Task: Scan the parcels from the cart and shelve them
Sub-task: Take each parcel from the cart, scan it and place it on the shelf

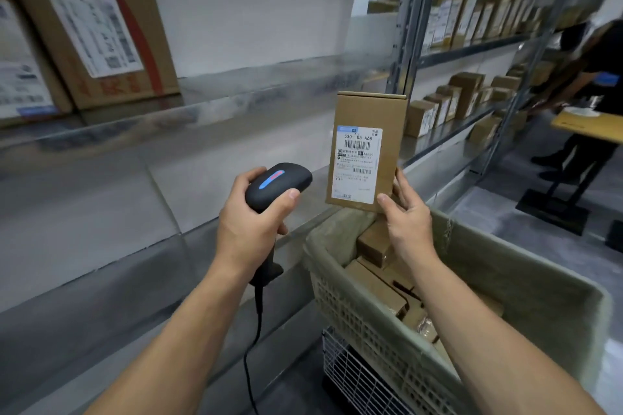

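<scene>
My left hand (251,221) grips a black corded barcode scanner (279,180) with a lit blue and red strip on top, its head pointing right toward the parcel. My right hand (406,209) holds a small brown cardboard parcel (387,114) upright by its lower right corner, thumb on the front. The parcel's white shipping label (357,165) faces me, printed 530-D5 A68 with barcodes. Below my hands stands the cart's beige plastic basket (371,317), holding several more brown parcels (374,242).
Metal shelves (168,178) run along the left; a large labelled carton (97,23) sits on the upper one. The rack at the right (472,50) carries rows of small boxes. A person in dark clothes (593,77) stands by a table at far right.
</scene>
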### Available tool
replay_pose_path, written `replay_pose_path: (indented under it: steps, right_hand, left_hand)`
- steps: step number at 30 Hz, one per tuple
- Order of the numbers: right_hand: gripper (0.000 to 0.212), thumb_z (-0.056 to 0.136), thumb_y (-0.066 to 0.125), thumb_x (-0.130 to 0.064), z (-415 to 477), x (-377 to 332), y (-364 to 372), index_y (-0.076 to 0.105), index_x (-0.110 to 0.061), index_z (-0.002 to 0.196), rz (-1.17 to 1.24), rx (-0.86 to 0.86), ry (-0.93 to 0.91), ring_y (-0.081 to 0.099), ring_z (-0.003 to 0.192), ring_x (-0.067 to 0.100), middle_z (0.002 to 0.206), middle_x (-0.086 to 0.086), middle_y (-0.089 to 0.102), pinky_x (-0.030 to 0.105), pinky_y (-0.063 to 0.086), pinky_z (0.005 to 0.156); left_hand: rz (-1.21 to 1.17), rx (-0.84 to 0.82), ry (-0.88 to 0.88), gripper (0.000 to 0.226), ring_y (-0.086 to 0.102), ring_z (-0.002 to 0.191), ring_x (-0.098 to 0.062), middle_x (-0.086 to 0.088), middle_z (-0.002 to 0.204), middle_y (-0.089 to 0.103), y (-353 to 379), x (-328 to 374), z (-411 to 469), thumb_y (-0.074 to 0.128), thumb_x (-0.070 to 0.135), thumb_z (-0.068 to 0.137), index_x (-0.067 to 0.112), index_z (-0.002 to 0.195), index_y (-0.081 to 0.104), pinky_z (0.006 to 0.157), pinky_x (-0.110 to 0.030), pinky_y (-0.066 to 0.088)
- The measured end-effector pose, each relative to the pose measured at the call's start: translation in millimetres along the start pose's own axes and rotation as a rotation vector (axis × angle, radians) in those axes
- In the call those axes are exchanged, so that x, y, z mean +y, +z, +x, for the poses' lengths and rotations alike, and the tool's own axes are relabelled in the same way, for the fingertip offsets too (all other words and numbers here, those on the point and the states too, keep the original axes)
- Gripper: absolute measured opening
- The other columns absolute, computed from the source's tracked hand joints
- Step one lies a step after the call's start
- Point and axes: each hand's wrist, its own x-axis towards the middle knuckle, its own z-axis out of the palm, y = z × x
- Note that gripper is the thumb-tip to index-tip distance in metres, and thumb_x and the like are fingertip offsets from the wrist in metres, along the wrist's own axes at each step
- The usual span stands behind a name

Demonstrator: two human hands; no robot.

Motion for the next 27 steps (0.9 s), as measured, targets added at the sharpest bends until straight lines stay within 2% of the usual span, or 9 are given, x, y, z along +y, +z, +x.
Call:
replay_pose_path:
  steps: [2, 6, 8, 9, 11, 12, 17, 22, 27]
  right_hand:
    - [0.061, 0.098, 0.061, -0.011, 6, -15, 10, 0.040, -0.031, 0.152, 0.040, -0.032, -0.023, 0.053, 0.108, -0.021, 0.142, -0.019, 0.052, 0.023, 0.045, 0.105]
    - [0.062, 0.097, 0.066, -0.017, 18, -40, 29, 0.041, -0.035, 0.151, 0.103, -0.079, -0.045, 0.057, 0.127, 0.004, 0.140, -0.014, 0.059, 0.041, 0.048, 0.109]
    - [0.063, 0.096, 0.066, -0.016, 25, -52, 38, 0.041, -0.032, 0.152, 0.118, -0.092, -0.071, 0.054, 0.129, 0.006, 0.142, -0.011, 0.058, 0.039, 0.047, 0.110]
    - [0.063, 0.097, 0.065, -0.015, 27, -59, 42, 0.040, -0.030, 0.152, 0.125, -0.103, -0.088, 0.054, 0.129, 0.005, 0.143, -0.010, 0.058, 0.034, 0.048, 0.108]
    - [0.062, 0.097, 0.064, -0.012, 31, -72, 52, 0.040, -0.028, 0.153, 0.152, -0.141, -0.112, 0.057, 0.122, 0.001, 0.141, -0.007, 0.059, 0.019, 0.054, 0.093]
    - [0.062, 0.098, 0.063, -0.012, 32, -78, 57, 0.039, -0.028, 0.153, 0.175, -0.165, -0.113, 0.060, 0.117, 0.000, 0.140, -0.006, 0.061, 0.017, 0.056, 0.085]
    - [0.060, 0.098, 0.064, -0.012, 45, -101, 87, 0.042, -0.032, 0.151, 0.277, -0.228, -0.094, 0.069, 0.111, 0.018, 0.126, -0.003, 0.070, 0.039, 0.061, 0.083]
    - [0.053, 0.098, 0.063, -0.012, 56, -121, 113, 0.048, -0.024, 0.148, 0.319, -0.270, -0.059, 0.071, 0.104, 0.022, 0.121, 0.007, 0.071, 0.035, 0.062, 0.074]
    - [0.049, 0.099, 0.061, -0.010, 72, -128, 130, 0.050, -0.019, 0.146, 0.309, -0.382, -0.009, 0.070, 0.104, 0.022, 0.118, 0.005, 0.071, 0.036, 0.063, 0.076]
  left_hand:
    - [0.004, 0.019, 0.026, 0.069, 0.065, 0.056, -0.020, -0.004, 0.092, 0.072, -7, 10, 2, 0.074, 0.056, 0.064, 0.032, 0.126, 0.057, 0.069, -0.040, 0.058]
    - [0.000, 0.054, 0.076, 0.058, 0.065, 0.056, -0.020, -0.003, 0.092, 0.073, -18, 28, 6, 0.076, 0.054, 0.065, 0.039, 0.118, 0.058, 0.066, -0.039, 0.058]
    - [0.002, 0.070, 0.104, 0.052, 0.066, 0.056, -0.021, 0.000, 0.090, 0.073, -25, 37, 8, 0.075, 0.055, 0.064, 0.044, 0.112, 0.058, 0.066, -0.040, 0.059]
    - [0.006, 0.082, 0.116, 0.051, 0.066, 0.057, -0.021, 0.000, 0.089, 0.073, -28, 41, 9, 0.075, 0.054, 0.065, 0.045, 0.112, 0.058, 0.066, -0.039, 0.058]
    - [0.012, 0.106, 0.134, 0.051, 0.067, 0.058, -0.020, 0.000, 0.090, 0.073, -36, 47, 9, 0.076, 0.050, 0.068, 0.041, 0.116, 0.059, 0.064, -0.035, 0.056]
    - [0.016, 0.119, 0.142, 0.052, 0.067, 0.058, -0.021, -0.001, 0.090, 0.073, -40, 49, 8, 0.076, 0.048, 0.070, 0.039, 0.119, 0.059, 0.064, -0.035, 0.056]
    - [0.004, 0.183, 0.169, 0.051, 0.066, 0.058, -0.022, -0.005, 0.092, 0.073, -57, 57, 5, 0.077, 0.048, 0.069, 0.039, 0.116, 0.060, 0.062, -0.031, 0.053]
    - [0.015, 0.254, 0.176, 0.053, 0.067, 0.058, -0.023, -0.004, 0.092, 0.073, -70, 58, 2, 0.075, 0.054, 0.065, 0.042, 0.114, 0.059, 0.064, -0.033, 0.054]
    - [0.024, 0.319, 0.178, 0.058, 0.066, 0.057, -0.020, -0.001, 0.087, 0.073, -76, 61, 4, 0.074, 0.057, 0.062, 0.043, 0.115, 0.058, 0.065, -0.033, 0.054]
